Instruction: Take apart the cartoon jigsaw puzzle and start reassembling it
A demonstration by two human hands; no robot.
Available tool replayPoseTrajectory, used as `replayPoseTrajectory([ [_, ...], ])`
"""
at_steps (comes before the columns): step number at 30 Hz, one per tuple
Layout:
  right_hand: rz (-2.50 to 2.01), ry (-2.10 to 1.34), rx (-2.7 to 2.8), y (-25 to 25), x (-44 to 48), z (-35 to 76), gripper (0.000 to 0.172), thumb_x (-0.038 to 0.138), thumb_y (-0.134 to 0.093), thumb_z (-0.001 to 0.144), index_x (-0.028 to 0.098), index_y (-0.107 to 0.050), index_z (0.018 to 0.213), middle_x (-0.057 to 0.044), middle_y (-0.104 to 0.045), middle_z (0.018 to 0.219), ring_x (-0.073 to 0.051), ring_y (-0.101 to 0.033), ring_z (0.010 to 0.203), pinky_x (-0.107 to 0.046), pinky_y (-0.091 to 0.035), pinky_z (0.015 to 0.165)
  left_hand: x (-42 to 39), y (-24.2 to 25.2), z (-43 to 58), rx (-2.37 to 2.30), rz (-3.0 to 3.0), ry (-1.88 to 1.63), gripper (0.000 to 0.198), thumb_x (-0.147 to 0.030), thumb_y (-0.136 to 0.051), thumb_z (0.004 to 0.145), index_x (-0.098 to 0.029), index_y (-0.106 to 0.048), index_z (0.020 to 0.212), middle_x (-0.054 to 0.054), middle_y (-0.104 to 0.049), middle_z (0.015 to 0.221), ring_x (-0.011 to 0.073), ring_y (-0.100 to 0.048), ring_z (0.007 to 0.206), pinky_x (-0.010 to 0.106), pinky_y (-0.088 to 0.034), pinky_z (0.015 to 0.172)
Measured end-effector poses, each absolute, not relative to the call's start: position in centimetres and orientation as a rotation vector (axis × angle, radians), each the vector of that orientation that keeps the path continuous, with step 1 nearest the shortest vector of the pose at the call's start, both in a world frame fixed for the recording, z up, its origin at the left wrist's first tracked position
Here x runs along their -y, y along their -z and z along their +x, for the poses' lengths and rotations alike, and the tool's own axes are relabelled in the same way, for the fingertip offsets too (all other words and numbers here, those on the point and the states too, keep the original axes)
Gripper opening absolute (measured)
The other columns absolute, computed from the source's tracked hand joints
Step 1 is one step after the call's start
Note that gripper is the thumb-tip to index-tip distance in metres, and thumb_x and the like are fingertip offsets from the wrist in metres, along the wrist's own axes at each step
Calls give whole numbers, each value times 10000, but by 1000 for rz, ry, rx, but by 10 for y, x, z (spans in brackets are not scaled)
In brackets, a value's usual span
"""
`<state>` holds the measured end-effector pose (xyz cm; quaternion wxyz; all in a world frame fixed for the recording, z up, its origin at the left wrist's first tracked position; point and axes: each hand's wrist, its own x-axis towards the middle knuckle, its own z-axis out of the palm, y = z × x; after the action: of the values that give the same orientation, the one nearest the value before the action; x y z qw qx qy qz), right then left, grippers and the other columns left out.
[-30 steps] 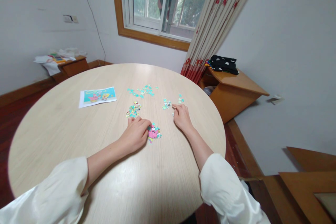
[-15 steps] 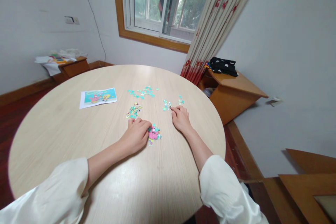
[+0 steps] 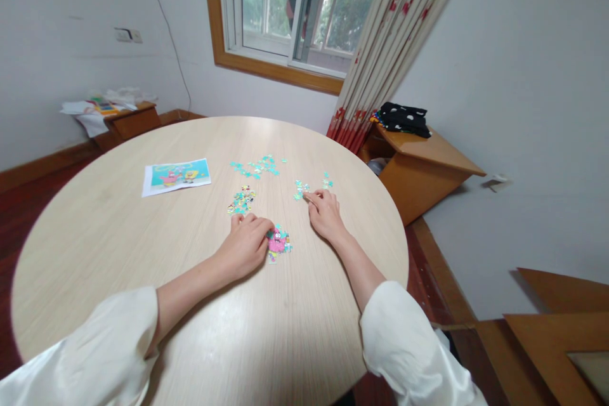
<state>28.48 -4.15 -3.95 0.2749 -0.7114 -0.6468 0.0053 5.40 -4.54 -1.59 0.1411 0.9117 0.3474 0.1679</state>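
A partly joined jigsaw puzzle (image 3: 277, 243) with a pink cartoon figure lies on the round table (image 3: 285, 311) in front of me. My left hand (image 3: 245, 245) rests at its left side, fingers curled and tips on its upper left edge. Farther right, my right hand (image 3: 326, 213) reaches to a small group of light blue puzzle pieces (image 3: 299, 187). Its index finger and thumb come together at the near edge of that group; what they hold, if anything, is hidden under the fingertips.
Mixed loose pieces (image 3: 242, 200) lie just beyond my left hand, and blue pieces (image 3: 259, 167) spread farther back. A few more pieces (image 3: 327, 181) sit beyond my right hand. At the left lies a printed reference picture (image 3: 177, 177). A wooden cabinet (image 3: 419, 158) stands right of the table.
My right hand has shifted slightly left, and its fingertips now cover the spot where a dark piece showed. My left hand stays at the puzzle.
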Motion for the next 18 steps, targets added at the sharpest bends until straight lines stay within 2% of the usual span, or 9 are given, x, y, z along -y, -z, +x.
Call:
replayPoseTrajectory([
  [8, -1897, -36, 1837, 41, 44, 278, 349, 211, -447, 894, 266, -643, 1178, -108, -541, 1180, -265, -437, 1096, -453, -340, 924, 45, 17, 54, -1001, 2645, -492, 274, -83, -345, 834, -187, -571, 947, 66, -682, 971, 254, -510, 926, 431, -267, 840],
  [11, -1857, -51, 1849, 39, 45, 277, 280, 232, -487, 892, 261, -686, 1087, -93, -557, 1174, -253, -453, 1093, -440, -326, 931, 46, 16, 54, -1011, 2645, -479, 275, -79, -347, 829, -188, -572, 944, 66, -684, 971, 253, -511, 929, 428, -270, 843],
  [15, -1804, -8, 1814, 34, 46, 274, 168, 267, -554, 873, 226, -716, 895, -77, -593, 1063, -226, -490, 1049, -396, -326, 899, 46, 14, 55, -1013, 2636, -481, 277, -76, -345, 826, -184, -572, 941, 63, -684, 976, 248, -513, 925, 430, -272, 850],
  [18, -1855, 47, 1777, 33, 46, 271, 155, 335, -607, 848, 219, -702, 883, -73, -607, 988, -234, -504, 1008, -384, -329, 857, 47, 14, 55, -1005, 2640, -482, 278, -78, -340, 827, -180, -571, 943, 66, -684, 985, 250, -510, 929, 435, -271, 852],
])
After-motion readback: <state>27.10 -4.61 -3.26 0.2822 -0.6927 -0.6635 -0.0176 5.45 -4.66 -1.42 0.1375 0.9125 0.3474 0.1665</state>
